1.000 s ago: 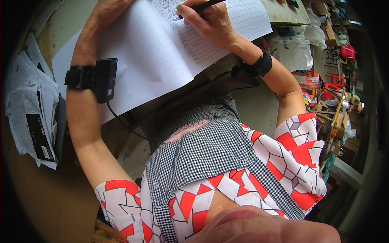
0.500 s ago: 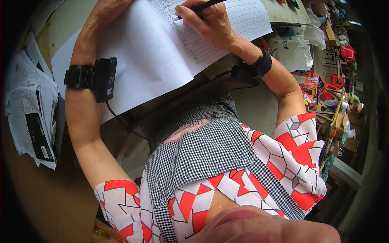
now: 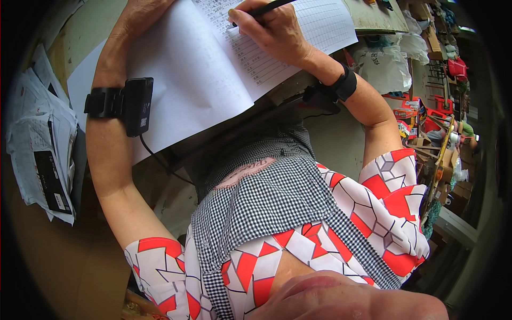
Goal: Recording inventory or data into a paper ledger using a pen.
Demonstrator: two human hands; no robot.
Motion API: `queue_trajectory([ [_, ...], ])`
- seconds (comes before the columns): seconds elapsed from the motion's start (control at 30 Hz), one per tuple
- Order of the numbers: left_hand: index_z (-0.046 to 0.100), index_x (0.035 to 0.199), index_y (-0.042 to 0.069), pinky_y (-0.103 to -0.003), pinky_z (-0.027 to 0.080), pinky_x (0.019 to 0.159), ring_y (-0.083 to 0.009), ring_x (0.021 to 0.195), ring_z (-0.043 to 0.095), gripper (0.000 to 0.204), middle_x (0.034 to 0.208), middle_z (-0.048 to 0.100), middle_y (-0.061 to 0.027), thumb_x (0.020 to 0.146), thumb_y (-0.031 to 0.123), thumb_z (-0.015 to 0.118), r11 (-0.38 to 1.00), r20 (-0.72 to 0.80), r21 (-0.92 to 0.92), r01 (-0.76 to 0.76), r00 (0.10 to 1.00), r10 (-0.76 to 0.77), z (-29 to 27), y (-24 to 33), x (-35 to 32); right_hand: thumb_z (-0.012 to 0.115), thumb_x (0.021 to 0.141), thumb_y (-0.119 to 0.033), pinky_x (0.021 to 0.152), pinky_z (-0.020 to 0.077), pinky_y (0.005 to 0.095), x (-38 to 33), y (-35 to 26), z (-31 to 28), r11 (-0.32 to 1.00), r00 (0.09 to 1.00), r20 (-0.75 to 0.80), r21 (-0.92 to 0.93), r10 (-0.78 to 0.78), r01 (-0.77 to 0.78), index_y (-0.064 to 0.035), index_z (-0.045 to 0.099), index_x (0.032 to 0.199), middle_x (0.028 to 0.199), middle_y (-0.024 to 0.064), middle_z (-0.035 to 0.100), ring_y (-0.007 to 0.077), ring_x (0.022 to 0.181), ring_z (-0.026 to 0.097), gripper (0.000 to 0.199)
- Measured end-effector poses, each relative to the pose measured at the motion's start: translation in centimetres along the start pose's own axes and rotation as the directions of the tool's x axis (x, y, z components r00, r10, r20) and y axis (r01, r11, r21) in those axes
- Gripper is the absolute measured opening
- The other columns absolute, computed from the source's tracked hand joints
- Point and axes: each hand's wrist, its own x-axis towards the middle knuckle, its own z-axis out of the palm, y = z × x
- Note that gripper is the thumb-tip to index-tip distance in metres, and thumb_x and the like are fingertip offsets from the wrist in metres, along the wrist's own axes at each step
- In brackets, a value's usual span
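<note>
R hand (image 3: 272, 29) closed around black pen (image 3: 266, 7), tip on ruled page of open notebook (image 3: 213, 74) at desk edge. L hand (image 3: 144, 10) flat on blank left page; fingers cut off by frame, so grip not visible. Paper stack (image 3: 40, 149) far left.

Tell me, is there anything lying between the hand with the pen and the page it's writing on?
Nothing visible does. The right hand grips the dark pen and rests directly on the ruled page of the open notebook. The left hand, mostly cut off at the top edge, lies on the blank left page, well apart from the pen.
</note>
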Motion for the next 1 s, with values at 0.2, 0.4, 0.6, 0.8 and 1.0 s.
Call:
queue_trajectory([
  [0.2,0.068,0.103,-0.003,-0.029,0.050,0.079,-0.0161,0.084,0.063,0.028,0.093,0.069,-0.0097,0.087,0.015,0.056,0.999,0.040,-0.035,-0.013,0.999,0.015,0.8,-0.7,1.4,0.060,0.089,-0.006,0.047,0.0390,0.0301,-0.6,0.6,-0.3,0.999,0.999,-0.017,-0.025,0.029,-0.029,0.0019,0.062,0.085,0.058,0.0067,0.054,0.0138,0.050,0.048,0.009],
  [0.4,0.068,0.104,-0.003,-0.029,0.050,0.079,-0.0153,0.084,0.063,0.027,0.093,0.069,-0.0089,0.087,0.015,0.056,0.999,0.002,-0.027,0.035,0.999,-0.035,-0.4,-0.8,0.2,0.059,0.089,-0.006,0.048,0.0393,0.0301,0.2,-0.1,0.2,1.000,1.000,0.004,0.011,-0.017,0.017,0.0018,0.062,0.085,0.058,0.0070,0.054,0.0143,0.050,0.049,0.009],
  [0.6,0.068,0.104,-0.002,-0.028,0.050,0.079,-0.0152,0.084,0.062,0.027,0.093,0.069,-0.0087,0.087,0.015,0.056,0.999,0.004,-0.031,0.024,1.000,-0.024,-0.1,-0.6,0.2,0.060,0.089,-0.006,0.047,0.0389,0.0299,0.0,-0.1,0.1,1.000,1.000,-0.008,0.008,0.001,-0.001,0.0017,0.063,0.084,0.058,0.0069,0.054,0.0145,0.050,0.049,0.009],
  [0.8,0.068,0.105,-0.002,-0.028,0.050,0.081,-0.0155,0.086,0.062,0.028,0.095,0.069,-0.0089,0.087,0.016,0.056,0.999,0.011,-0.016,0.036,0.999,-0.036,0.1,-0.7,0.6,0.060,0.089,-0.006,0.047,0.0384,0.0302,-0.1,0.0,0.0,1.000,1.000,-0.013,-0.012,0.009,-0.009,0.0017,0.063,0.084,0.057,0.0070,0.053,0.0146,0.049,0.048,0.010],
  [1.0,0.067,0.106,-0.002,-0.028,0.050,0.082,-0.0161,0.088,0.062,0.028,0.096,0.069,-0.0093,0.087,0.016,0.056,0.998,0.008,-0.032,0.053,0.999,-0.053,-0.1,-0.9,0.3,0.060,0.089,-0.006,0.046,0.0384,0.0307,0.0,0.0,0.2,1.000,1.000,-0.007,-0.018,-0.001,0.001,0.0019,0.063,0.083,0.057,0.0070,0.053,0.0147,0.049,0.048,0.010],
])
